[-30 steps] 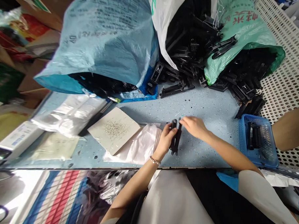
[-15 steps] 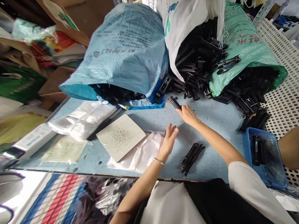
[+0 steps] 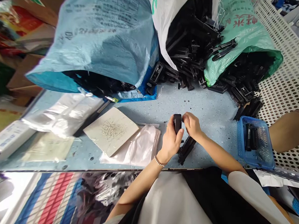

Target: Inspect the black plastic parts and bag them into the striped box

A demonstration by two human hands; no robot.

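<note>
My left hand is wrapped around a black plastic part, held upright over the table. Close by its right side is my right hand, fingers curled together with the tips at the part's edge; whatever they pinch, if anything, is too small to make out. More black plastic parts lie on the table just below my hands, partly covered by them. Left of my left hand, a square pale board carries a scatter of tiny metallic pieces. Clear plastic bags lie partly under that board.
A blue sack, a white bag and a green bag spill black parts along the back. At right, a blue basket holds a few parts, near a perforated white panel. Wrapped plastic lies left.
My right hand came down and nearer with the black part, which is now in my left hand. Both hands have come together, and the view has shifted.
</note>
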